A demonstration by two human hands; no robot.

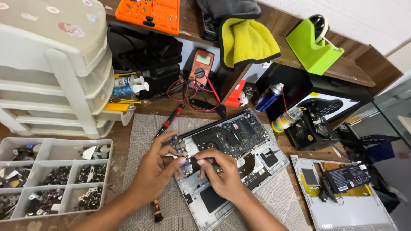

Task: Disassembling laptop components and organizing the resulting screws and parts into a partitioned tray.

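Left hand: fingers curled, fingertips pinched on a small circuit board at the left edge of an opened laptop base. Right hand: fingers closed on the same small board from the other side, thumb and forefinger meeting the left hand's tips. Both hands close together, almost touching, above the laptop's bare lower half.

Opened laptop base: silver, bottom cover off, dark mainboard and fan exposed in the upper part, lying at a slant on a grey woven mat on the wooden bench.

Just left of the hands: red-and-black screwdriver lying on the mat's upper edge, tip toward the laptop. Orange-and-black tool partly hidden under the left forearm.

Far left: clear compartment tray holding dark metal hinges and small parts. Behind it, beige plastic drawer unit with tubes and a yellow-handled tool in an open drawer.

Behind the laptop: orange multimeter with red and black leads trailing onto the bench. Blue spray can and small clear bottle with yellow label, side by side.

Right: removed silver cover lying flat, black battery pack resting on it.

On the shelf above: orange bit case, yellow-and-grey cloth hanging over the edge, green tape dispenser.
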